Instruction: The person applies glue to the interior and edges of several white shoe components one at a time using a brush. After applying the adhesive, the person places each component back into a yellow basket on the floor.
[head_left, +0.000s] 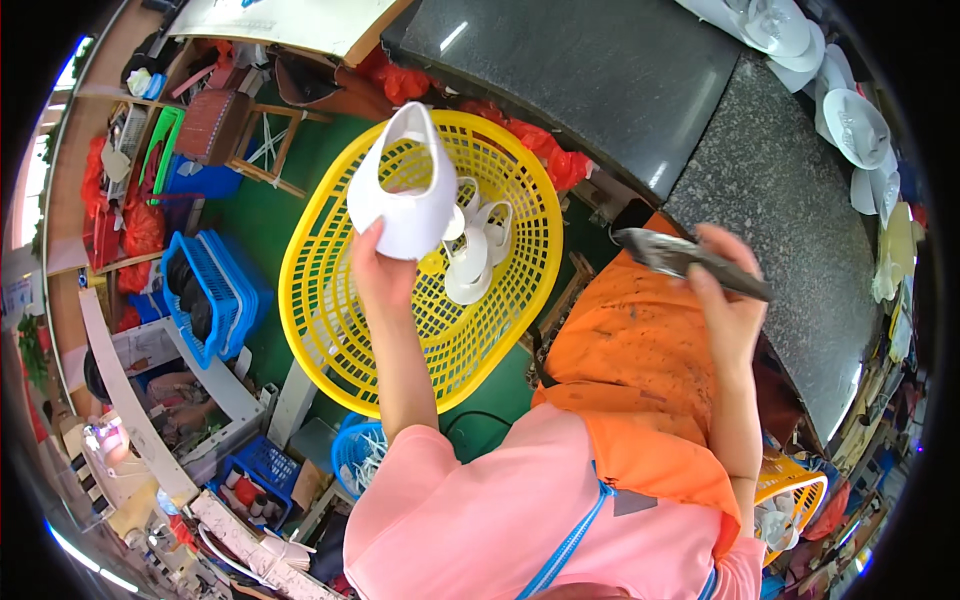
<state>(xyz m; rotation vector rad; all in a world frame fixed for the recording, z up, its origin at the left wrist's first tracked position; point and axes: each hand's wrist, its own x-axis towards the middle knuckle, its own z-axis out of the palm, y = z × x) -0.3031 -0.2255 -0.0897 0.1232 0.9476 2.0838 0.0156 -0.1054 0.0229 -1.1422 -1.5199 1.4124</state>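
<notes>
My left hand point(380, 270) is closed on the edge of a white shoe upper point(400, 215) with a wide opening, held up over a large yellow plastic basket point(318, 290). Inside the basket lie several more white shoe pieces point(470, 265) with straps. On the right, my right hand point(728, 300) grips a long dark tool point(690, 262) with a shiny grey end, above my orange apron point(640, 340) and beside the dark stone worktop point(790, 220). The exact kind of tool cannot be made out.
White shoe pieces point(855, 125) line the worktop's far right edge. Red plastic bags point(550, 150) hang behind the basket. Stacked blue baskets point(215, 300) stand at left, and a small blue basket point(352, 450) lies by my left arm. A yellow-orange basket point(800, 480) sits at lower right.
</notes>
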